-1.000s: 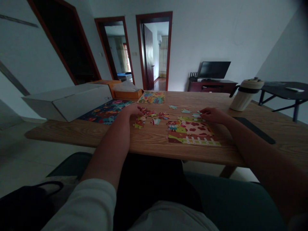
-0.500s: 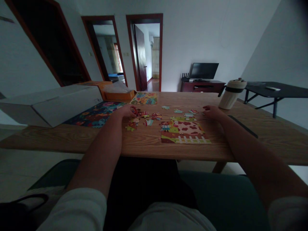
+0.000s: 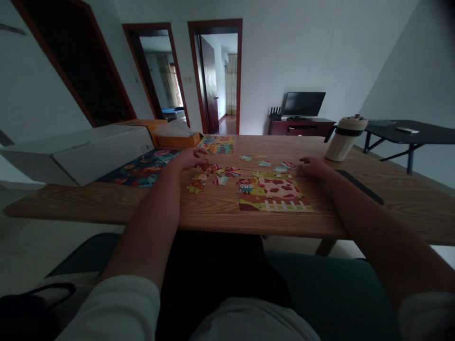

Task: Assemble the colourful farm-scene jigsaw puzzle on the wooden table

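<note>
Left of the cow puzzle [image 3: 280, 189], the left hand [image 3: 190, 158] was at the loose pieces [image 3: 215, 169]; whether its grip pinched one, I could not tell. Light fingertips, taking one piece by its edge, seemed the best handling there. Just right of the cow puzzle's far edge, the right hand [image 3: 314, 166] had fingers curled; its grip also I could not judge. On the wooden surface [image 3: 213, 210], a white box [image 3: 99, 151] lay far left of the cow puzzle; well behind it stood a television [image 3: 304, 104]; to its right, a cup [image 3: 344, 139].
</note>
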`<action>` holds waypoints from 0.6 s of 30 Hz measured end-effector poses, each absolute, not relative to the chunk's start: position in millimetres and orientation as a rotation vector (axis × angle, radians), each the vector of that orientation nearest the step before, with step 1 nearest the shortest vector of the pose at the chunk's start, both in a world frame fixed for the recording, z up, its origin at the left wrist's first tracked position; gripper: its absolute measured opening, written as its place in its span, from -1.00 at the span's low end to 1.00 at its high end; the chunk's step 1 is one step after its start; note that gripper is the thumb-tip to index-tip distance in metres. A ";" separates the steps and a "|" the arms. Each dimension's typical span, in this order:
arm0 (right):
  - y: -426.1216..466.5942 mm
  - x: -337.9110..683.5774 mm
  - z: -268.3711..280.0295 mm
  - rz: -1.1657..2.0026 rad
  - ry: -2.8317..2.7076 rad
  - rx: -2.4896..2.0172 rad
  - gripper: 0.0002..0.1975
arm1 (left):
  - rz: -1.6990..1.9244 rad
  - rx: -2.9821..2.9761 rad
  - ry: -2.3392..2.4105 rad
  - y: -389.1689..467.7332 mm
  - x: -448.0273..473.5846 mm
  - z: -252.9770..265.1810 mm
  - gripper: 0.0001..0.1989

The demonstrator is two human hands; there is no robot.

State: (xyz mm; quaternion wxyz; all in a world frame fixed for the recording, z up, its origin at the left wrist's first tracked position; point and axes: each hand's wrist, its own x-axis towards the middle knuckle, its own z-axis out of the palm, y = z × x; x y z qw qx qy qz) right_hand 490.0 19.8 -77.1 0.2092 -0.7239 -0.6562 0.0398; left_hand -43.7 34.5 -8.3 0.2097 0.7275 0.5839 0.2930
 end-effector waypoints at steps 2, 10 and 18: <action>19.7 490.3 -77.1 0.132 -1.817 -2.023 -0.49 | 0.904 1.974 1.543 29.8 -40.2 -4.3 -0.51; 17.2 482.9 -74.0 0.141 -1.823 -2.071 -0.53 | 1.213 1.751 1.343 26.3 -30.9 0.2 -0.60; 17.1 482.2 -75.2 0.146 -1.820 -2.044 -0.58 | 1.321 1.623 1.351 29.0 -24.7 0.1 -0.69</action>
